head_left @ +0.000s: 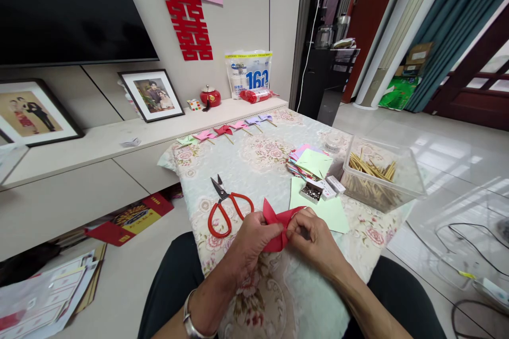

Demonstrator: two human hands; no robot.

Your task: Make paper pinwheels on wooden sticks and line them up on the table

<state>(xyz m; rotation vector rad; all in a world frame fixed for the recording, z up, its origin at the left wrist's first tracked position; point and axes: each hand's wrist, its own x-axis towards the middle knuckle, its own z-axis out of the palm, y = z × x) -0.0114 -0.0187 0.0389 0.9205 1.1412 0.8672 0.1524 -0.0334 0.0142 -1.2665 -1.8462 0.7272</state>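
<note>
Left hand (254, 238) and right hand (314, 235) pinch red paper (278, 222); its middle hidden by fingers.

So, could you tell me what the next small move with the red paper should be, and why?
Probably reach for a pin from the open pin box: both hands, left and right, pinch the folded red paper together at its centre, and nothing fastens it yet.

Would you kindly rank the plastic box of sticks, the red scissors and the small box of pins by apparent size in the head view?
Largest to smallest:
1. plastic box of sticks
2. red scissors
3. small box of pins
The scissors lie nearer the camera, yet the gaps look clear.
</note>
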